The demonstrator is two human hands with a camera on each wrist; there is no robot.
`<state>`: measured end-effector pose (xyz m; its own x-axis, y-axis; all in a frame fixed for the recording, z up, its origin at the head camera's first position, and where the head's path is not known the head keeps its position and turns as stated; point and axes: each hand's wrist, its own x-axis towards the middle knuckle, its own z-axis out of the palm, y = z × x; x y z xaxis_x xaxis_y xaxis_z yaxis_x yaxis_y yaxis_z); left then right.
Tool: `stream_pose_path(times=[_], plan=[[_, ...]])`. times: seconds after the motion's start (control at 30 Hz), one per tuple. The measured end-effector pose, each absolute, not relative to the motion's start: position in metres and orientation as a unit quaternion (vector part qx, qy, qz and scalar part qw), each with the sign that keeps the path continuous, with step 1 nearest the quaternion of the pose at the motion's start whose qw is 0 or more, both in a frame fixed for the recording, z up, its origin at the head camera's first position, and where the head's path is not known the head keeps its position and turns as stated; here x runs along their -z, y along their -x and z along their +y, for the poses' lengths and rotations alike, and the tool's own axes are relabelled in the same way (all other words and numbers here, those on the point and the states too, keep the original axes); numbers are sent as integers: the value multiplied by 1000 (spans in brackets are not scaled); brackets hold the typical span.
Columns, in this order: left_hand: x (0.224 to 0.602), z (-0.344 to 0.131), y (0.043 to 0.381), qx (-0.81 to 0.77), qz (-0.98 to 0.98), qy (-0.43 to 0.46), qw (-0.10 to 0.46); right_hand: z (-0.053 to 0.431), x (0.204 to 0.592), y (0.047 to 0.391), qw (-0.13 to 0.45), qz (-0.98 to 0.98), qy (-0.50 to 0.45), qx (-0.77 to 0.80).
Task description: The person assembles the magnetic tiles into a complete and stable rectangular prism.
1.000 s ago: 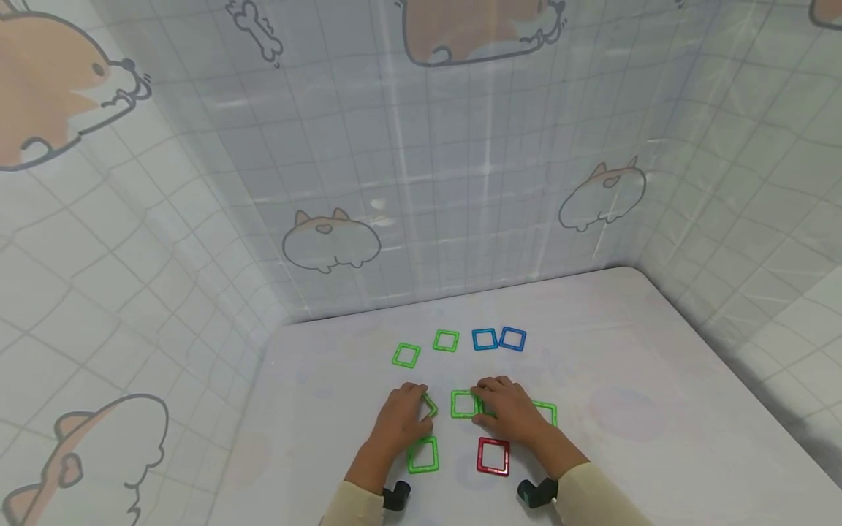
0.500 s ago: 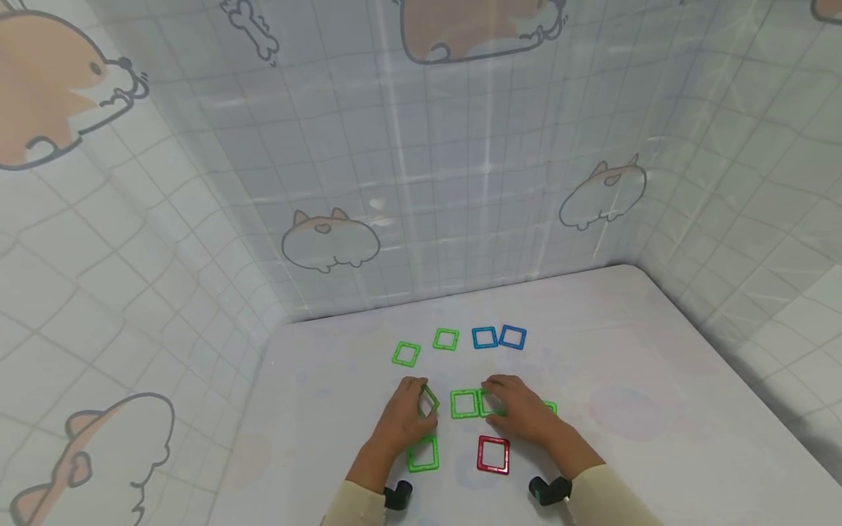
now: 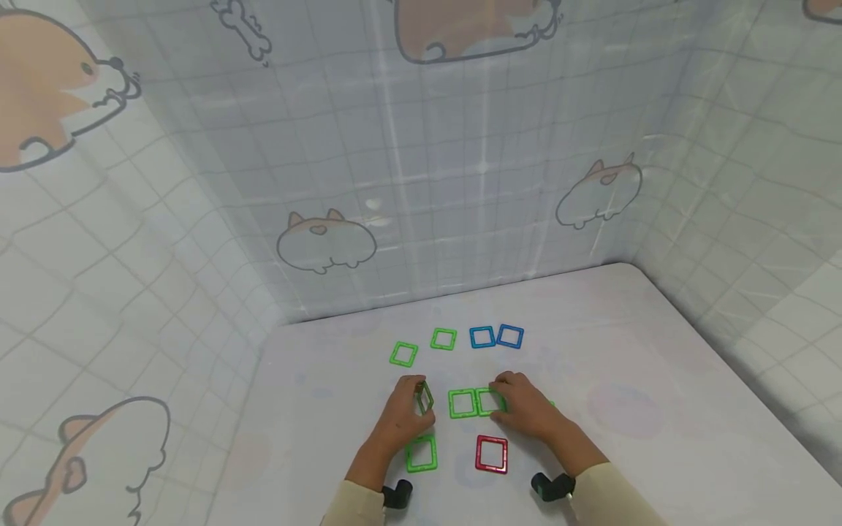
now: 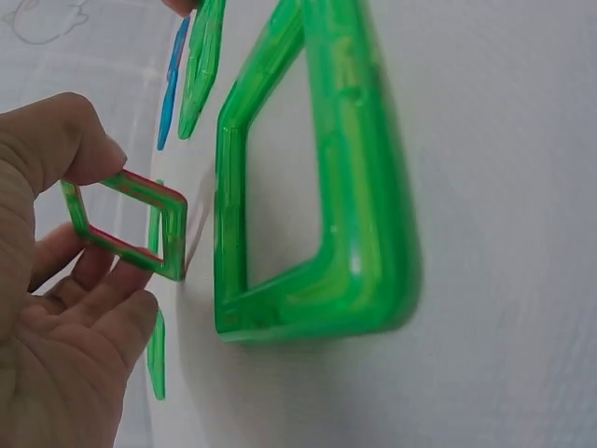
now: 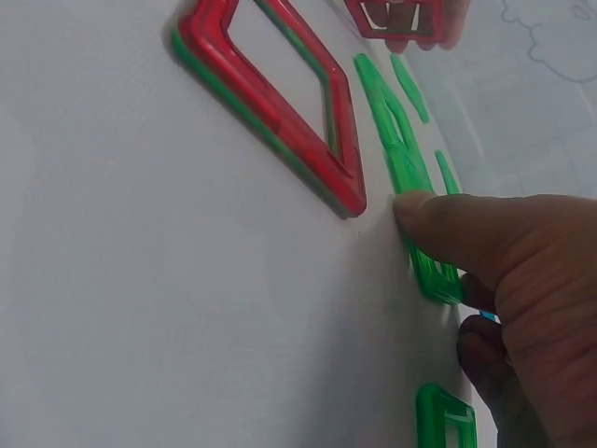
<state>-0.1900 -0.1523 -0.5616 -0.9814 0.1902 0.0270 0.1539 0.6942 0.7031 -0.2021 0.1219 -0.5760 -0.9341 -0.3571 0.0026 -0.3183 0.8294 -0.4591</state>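
Note:
My left hand (image 3: pixel 399 418) pinches a square magnetic tile (image 4: pixel 174 233) between thumb and fingers, tilted up off the table; it shows green with red along its edges. My right hand (image 3: pixel 528 406) holds a green magnetic tile (image 5: pixel 403 168) lying on the table, thumb at its near edge and fingers at the far one. That tile lies edge to edge with another green tile (image 3: pixel 452 404) on its left. In front of the left wrist lies a green tile (image 4: pixel 368 224). A red tile (image 5: pixel 270 117) with green beneath it lies nearer the right forearm.
Two green tiles (image 3: pixel 400 364) and two blue tiles (image 3: pixel 483 346) lie farther back. Another green tile (image 3: pixel 552 404) is mostly hidden behind the right wrist. Light patterned sheets (image 3: pixel 427 183) stand round the white table (image 3: pixel 316 409) on the back and both sides.
The left hand has tipped its tile more upright. My right hand has slid right, off the seam between the two green tiles and onto the right one.

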Motion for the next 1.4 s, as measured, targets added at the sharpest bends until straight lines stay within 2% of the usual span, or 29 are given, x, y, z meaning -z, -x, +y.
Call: stream_pose_path(times=[0.83,1.2,1.4], plan=[[565,-134,190,-394,912,-99,55,117,576,201,45,949,183,254],[568,-133,191,-415,899,-99,97,118,576,197,43,948,176,263],[569,-133,191,-422,895,-113,94,119,579,190,53,946,160,277]])
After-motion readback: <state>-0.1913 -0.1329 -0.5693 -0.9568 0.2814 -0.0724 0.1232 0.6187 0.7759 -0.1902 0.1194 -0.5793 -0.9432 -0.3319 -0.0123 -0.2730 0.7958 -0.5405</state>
